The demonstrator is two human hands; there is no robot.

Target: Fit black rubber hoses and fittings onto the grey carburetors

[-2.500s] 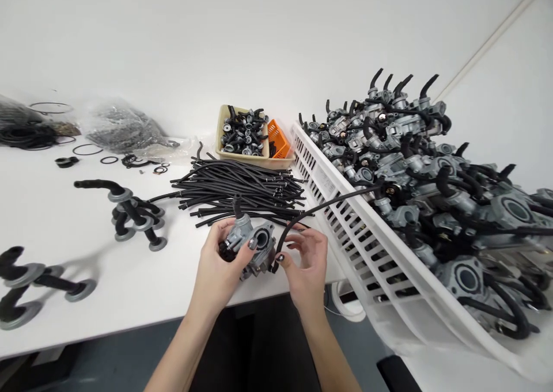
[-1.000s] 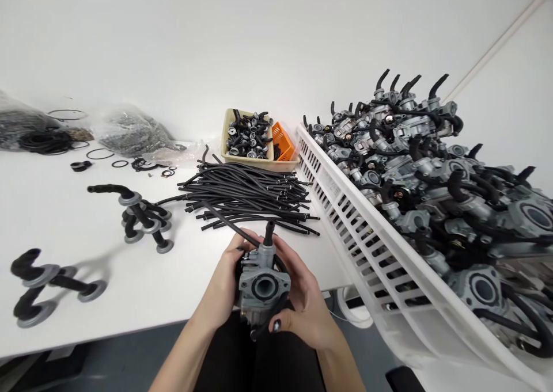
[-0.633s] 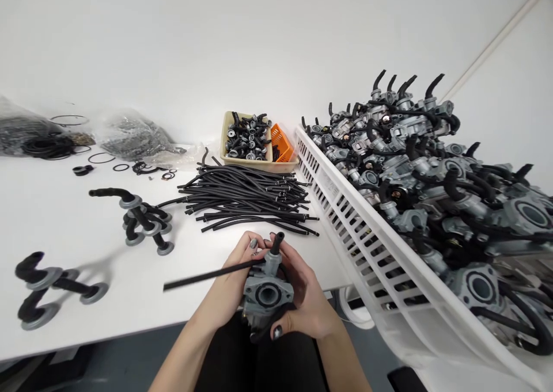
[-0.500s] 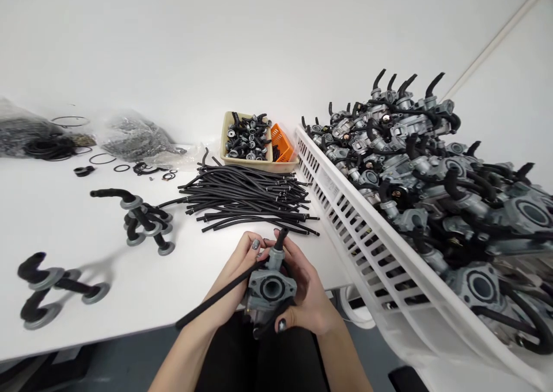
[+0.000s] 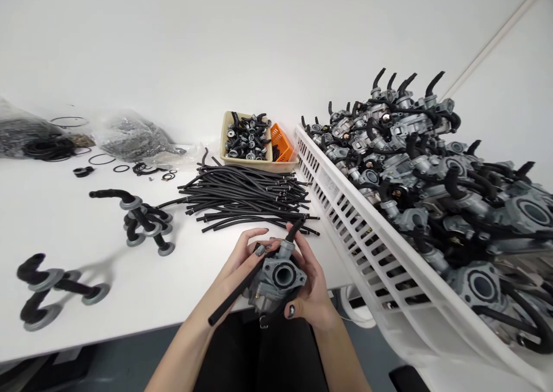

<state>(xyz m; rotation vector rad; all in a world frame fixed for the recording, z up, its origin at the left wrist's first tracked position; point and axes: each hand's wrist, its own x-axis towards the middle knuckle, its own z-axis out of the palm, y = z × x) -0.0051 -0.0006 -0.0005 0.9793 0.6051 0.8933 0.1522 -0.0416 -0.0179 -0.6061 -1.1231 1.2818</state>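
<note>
A grey metal carburetor is held up at the table's front edge, its round bore facing me. From its top a short black rubber elbow sticks up, leaning right. A black rubber hose runs from its left side down across my left wrist. My right hand is closed around the right side, thumb low near the body. My left hand holds it from the left and behind, thumb at the upper end of the hose; some of its fingers are hidden behind the carburetor.
A white slotted crate heaped with carburetors stands on the right. Loose black hoses lie mid-table before a cream tray of elbow fittings and an orange basket. Elbow fittings, rings and plastic bags sit left.
The carburetor has moved slightly right and tilted, its elbow now leaning right. The hose end has swung right with it. My left fingers have shifted, the index finger lifting more outward.
</note>
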